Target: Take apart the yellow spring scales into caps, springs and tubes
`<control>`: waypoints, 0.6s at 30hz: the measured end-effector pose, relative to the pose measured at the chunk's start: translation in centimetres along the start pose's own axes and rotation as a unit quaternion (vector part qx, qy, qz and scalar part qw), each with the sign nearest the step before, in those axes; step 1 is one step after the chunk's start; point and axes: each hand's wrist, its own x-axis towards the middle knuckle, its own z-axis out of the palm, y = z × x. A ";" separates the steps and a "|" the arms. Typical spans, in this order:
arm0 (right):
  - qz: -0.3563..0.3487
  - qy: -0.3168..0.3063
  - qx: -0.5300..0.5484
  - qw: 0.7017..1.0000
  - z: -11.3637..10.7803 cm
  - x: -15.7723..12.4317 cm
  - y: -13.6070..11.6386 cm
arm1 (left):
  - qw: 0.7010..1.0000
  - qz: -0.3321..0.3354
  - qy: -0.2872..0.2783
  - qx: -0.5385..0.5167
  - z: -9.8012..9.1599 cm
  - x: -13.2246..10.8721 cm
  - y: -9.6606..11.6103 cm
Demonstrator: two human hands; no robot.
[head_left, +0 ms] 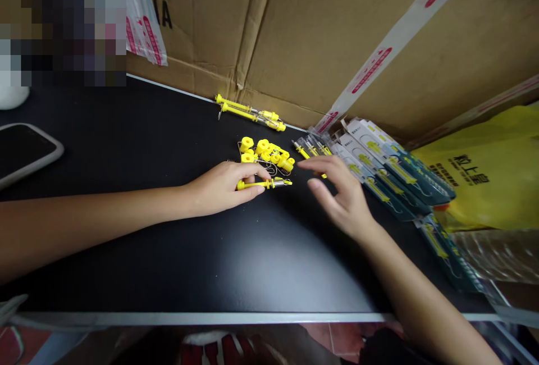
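Observation:
My left hand (223,185) lies on the black table (168,252) with its fingers closed round a slim yellow tool (265,184) that points right. Just behind it sits a small heap of yellow plastic caps and wire springs (267,156). My right hand (337,194) hovers a little to the right with its fingers spread and nothing in them, its fingertips close to several loose yellow tools (309,149). Two more finished yellow tools (250,112) lie against the cardboard at the back.
Cardboard boxes (337,33) wall off the back. Packaged tools on printed cards (391,168) fan out at the right, beside a yellow plastic bag (488,168). A phone (21,151) lies at the left edge, with a white object (12,95) behind it.

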 end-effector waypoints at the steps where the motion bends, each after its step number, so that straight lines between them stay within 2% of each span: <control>1: -0.008 -0.029 0.029 0.999 0.5 -0.1 -0.9 | 1.000 0.004 -0.001 0.002 0.0 0.0 0.0; 4: -0.023 -0.069 0.074 0.995 1.6 -0.4 -2.1 | 1.000 0.014 -0.006 0.005 0.0 0.0 0.1; 10: 0.001 -0.062 0.128 0.990 2.7 -0.4 -1.6 | 0.999 0.028 -0.030 0.012 -0.1 0.0 0.3; 14: 0.035 -0.051 0.158 0.985 2.5 -0.5 -1.7 | 0.998 0.016 0.007 0.068 -0.1 -0.3 0.6; 18: 0.074 -0.072 0.162 0.981 2.4 -0.9 -2.2 | 0.990 0.014 0.028 0.141 -0.1 -0.7 1.1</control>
